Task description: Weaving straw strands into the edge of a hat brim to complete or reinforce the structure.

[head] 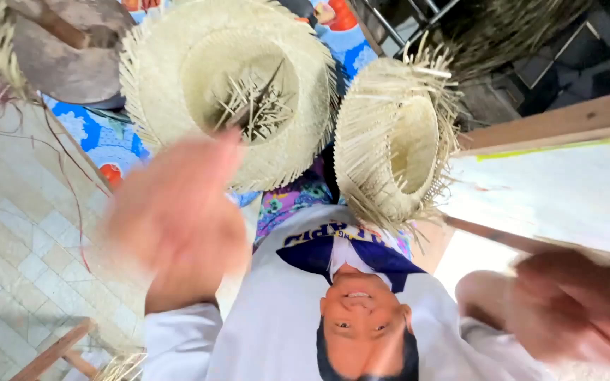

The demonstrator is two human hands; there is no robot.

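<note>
A pale tiled floor (8, 240) and a blue flowered cloth (97, 137) lay beneath the workplace, seen tilted from the head camera. The left hand (178, 219), blurred in motion, looked loosely open and held nothing, just in front of the large straw hat (227, 85), which lay crown-down on the cloth with loose strands inside. Just beside it, the small straw hat (397, 141) stood on edge, its brim ragged with unwoven ends. Both hats were probably light and springy, and the fringe brittle, so the woven crown or inner brim seemed the safer hold. At far right the right hand (573, 303) was too blurred to tell its grip; a thin brown stick (503, 240) ran toward it.
</note>
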